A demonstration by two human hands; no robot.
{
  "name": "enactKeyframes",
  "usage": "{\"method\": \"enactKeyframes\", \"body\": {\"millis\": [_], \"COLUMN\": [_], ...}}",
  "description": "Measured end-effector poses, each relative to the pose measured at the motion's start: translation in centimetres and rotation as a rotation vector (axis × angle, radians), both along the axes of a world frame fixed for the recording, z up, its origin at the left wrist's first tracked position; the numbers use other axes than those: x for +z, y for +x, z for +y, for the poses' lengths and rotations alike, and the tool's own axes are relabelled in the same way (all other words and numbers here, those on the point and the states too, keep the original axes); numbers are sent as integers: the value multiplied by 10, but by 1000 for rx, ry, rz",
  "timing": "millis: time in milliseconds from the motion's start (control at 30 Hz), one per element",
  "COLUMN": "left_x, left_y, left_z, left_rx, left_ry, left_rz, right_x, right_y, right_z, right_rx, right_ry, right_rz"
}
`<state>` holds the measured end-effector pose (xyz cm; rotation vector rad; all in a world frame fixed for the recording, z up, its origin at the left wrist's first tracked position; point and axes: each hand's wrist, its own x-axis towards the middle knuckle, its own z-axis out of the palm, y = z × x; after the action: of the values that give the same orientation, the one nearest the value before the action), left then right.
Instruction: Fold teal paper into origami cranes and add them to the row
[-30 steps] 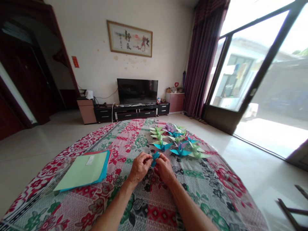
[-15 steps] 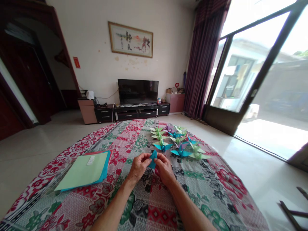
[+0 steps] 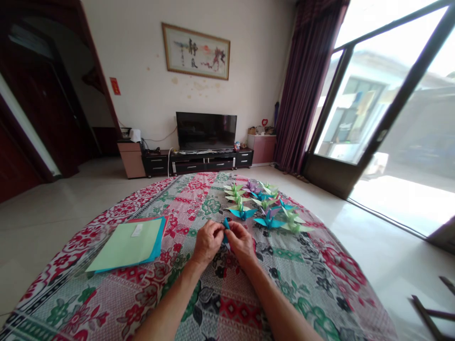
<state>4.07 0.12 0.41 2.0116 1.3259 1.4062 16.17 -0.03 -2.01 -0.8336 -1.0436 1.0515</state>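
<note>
Between my two hands is a small piece of folded blue paper [image 3: 226, 224], held up just above the table. My left hand [image 3: 209, 240] pinches its left side with thumb and forefinger. On the other side, my right hand [image 3: 241, 241] grips it the same way, and the fingertips nearly meet. Fingers cover much of the paper, so its full shape is hidden. Just beyond my hands sits a blue paper crane [image 3: 243, 213], wings spread. Another blue crane [image 3: 269, 220] stands to its right, among several green, purple and blue ones in rows.
A stack of coloured paper [image 3: 124, 244], green on top with blue and red beneath, lies left of my hands, a small white slip [image 3: 137, 230] on it. A flowered cloth covers the round table [image 3: 117, 298]. Beyond are a television [image 3: 206, 131] and low cabinets.
The folded blue paper shows less between my fingers now and looks narrower. My hands have drawn closer together around it. The view has shifted slightly; the cranes and paper stack stay in place.
</note>
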Motion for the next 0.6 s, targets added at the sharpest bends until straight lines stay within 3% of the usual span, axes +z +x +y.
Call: {"method": "enactKeyframes", "body": {"millis": [200, 367, 600], "left_x": [0, 0, -2], "left_y": [-1, -3, -4], "left_z": [0, 0, 1], "left_rx": [-187, -235, -193], "left_ry": [-276, -282, -259], "left_rz": [-247, -306, -269], "right_x": [5, 13, -1], "right_y": [1, 2, -1], "right_z": [-7, -13, -4], "right_rx": [-133, -170, -169], "right_ry": [116, 233, 224], "right_rz": [-272, -367, -300]}}
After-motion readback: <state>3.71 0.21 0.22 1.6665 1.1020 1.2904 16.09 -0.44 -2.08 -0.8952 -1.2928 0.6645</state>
